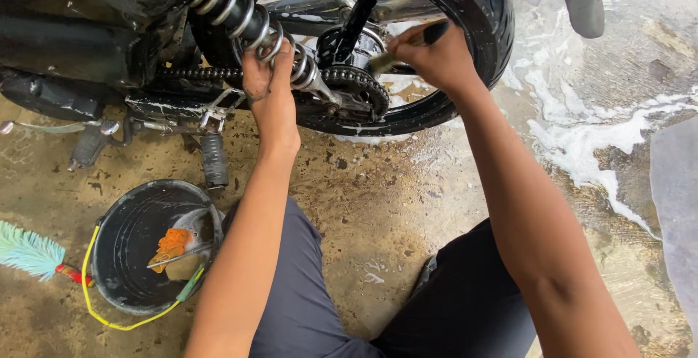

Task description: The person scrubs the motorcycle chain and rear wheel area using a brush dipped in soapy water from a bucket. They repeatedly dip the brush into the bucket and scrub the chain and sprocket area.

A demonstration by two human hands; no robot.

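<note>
Left hand (267, 85) gripping spring (251, 23), right hand (432, 56) holding brush (403, 49)

Both hands (270, 89) (435, 56) outstretched, fingers curled in grips.

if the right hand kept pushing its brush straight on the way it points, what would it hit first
Probably the toothed metal rear sprocket: the right hand aims its dark-handled brush left and down at it, though depth is unclear.

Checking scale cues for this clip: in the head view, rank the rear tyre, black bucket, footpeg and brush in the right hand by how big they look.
1. Rear tyre, largest, though partly cut off.
2. Black bucket.
3. Footpeg.
4. Brush, mostly hidden by the right hand, so its place below the footpeg is unsure.
</note>
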